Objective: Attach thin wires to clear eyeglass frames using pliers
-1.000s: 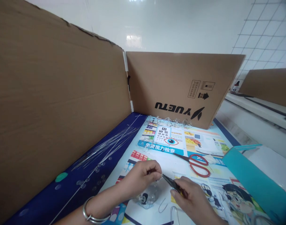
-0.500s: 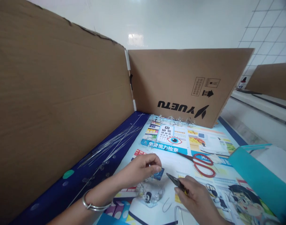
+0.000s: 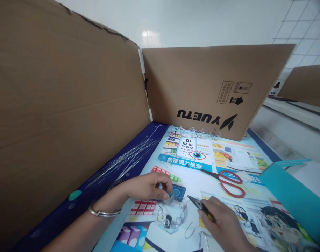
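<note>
Needle-nose pliers (image 3: pixel 199 204) with dark tips are held in my right hand (image 3: pixel 222 222), their tips pointing left toward my left hand. With thumb and fingers pinched together, my left hand (image 3: pixel 151 186) is at the top edge of a ring of wire and clear beads (image 3: pixel 184 212); whether it grips the wire or a bead is too small to tell. A black piece (image 3: pixel 168 220) shows in the ring's lower part. Right of the ring lies a bent wire hook (image 3: pixel 190 231), with another bent wire (image 3: pixel 201 241) below it.
Red-handled scissors (image 3: pixel 232 183) lie beyond the pliers. Long thin wires (image 3: pixel 123 157) lie by the left cardboard wall (image 3: pixel 70 105). Clear bead pieces (image 3: pixel 199 133) sit along the back cardboard panel (image 3: pixel 201 80). A teal box (image 3: pixel 288 196) stands at right.
My left hand has shifted slightly left and down toward the ring. The pliers stay nearly in place in my right hand. The camera view has shifted slightly.
</note>
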Demonstrator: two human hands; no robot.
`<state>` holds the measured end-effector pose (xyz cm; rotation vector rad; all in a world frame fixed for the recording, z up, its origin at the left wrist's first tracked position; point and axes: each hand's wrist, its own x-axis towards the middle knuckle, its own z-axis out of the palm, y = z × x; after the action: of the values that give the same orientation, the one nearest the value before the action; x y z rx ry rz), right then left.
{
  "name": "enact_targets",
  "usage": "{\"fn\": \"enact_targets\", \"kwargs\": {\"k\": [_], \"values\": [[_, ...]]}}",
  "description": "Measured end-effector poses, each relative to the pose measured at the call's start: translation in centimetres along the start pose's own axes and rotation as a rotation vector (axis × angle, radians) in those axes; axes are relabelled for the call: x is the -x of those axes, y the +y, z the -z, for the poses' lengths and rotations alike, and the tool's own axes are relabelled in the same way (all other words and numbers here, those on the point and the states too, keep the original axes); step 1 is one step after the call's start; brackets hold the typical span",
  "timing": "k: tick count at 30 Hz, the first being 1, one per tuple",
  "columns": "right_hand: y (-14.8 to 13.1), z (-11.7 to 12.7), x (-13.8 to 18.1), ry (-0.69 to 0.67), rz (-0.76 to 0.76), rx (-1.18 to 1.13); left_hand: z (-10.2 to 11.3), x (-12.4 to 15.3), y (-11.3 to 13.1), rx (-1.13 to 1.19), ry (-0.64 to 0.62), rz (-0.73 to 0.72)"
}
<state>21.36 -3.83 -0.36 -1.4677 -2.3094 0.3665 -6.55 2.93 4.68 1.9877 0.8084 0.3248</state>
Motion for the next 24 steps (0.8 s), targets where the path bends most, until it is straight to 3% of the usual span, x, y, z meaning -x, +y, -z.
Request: {"fn": "enact_targets", "kwargs": {"k": [5,12,24], "values": [[0.6,-0.6,0.3,0.043,0.058,0.071,-1.3,-0.3,-0.7,-0.056,0.023,0.002],[0.0,0.3,0.0,0.320,0.303,0.289,-2.8,-1.0,-0.9,0.001,0.095,0.072],[-1.0,0.9,-1.4,0.272,0.355,0.342,-4.0,-1.5,-1.7,0.010,0.187,0.050]]}}
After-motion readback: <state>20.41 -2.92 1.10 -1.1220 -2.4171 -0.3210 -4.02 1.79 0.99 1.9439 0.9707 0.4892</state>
